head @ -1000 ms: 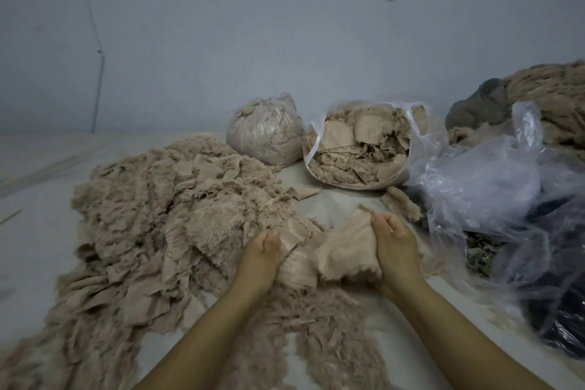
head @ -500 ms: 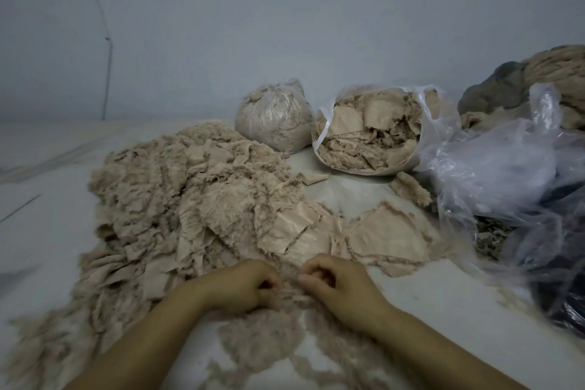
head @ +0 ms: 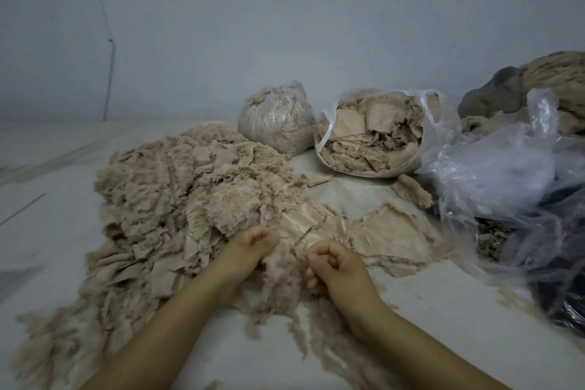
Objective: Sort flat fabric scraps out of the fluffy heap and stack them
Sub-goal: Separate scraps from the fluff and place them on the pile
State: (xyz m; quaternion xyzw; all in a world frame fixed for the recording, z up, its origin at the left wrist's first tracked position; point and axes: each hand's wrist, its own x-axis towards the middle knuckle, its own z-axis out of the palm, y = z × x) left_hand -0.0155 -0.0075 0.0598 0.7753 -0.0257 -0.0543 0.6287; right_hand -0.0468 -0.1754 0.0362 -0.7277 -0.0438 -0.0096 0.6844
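Pale grey sheeting [head: 427, 310] covers the surface under everything, with a plain wall [head: 285, 25] behind. Nearest, loose fluff [head: 281, 282] trails toward the viewer between two bare forearms. Both hands sit at the heap's near edge, with a tuft of that fluff between them: the left hand [head: 250, 247] is curled into the fluff, and the right hand [head: 332, 263] has its fingers [head: 316, 258] curled in as well, apparently pinching a tuft, though the grip itself is blurred. Just beyond the right hand lies the stack [head: 392, 237] of flat scraps, low and spread on the sheeting. Left of it the fluffy heap [head: 190, 199] rises, flat pieces mixed through it. A small clump [head: 411, 190] lies apart behind the stack. Farther back stand a tied bag [head: 272, 117] and, beside it, an open bag [head: 376, 133] full of scraps. Crumpled plastic [head: 506, 168] fills the right side.
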